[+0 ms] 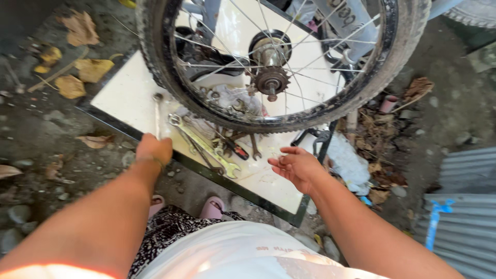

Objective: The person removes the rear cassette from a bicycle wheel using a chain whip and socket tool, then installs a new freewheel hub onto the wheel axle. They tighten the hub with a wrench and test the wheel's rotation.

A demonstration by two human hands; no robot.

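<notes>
Below bicycle wheel (279,62), left hand (153,148) fingers curled, pinching slim wrench (157,114) end on white board (124,88); right hand (297,166) spread, empty, hovering near spanner pile (217,147) for picking.

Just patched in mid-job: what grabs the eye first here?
The black spoked bicycle wheel with its rusty sprocket fills the top centre. Below it, metal wrenches lie scattered on a white board. The left hand rests at the board's near edge; the right hand hovers open.
</notes>
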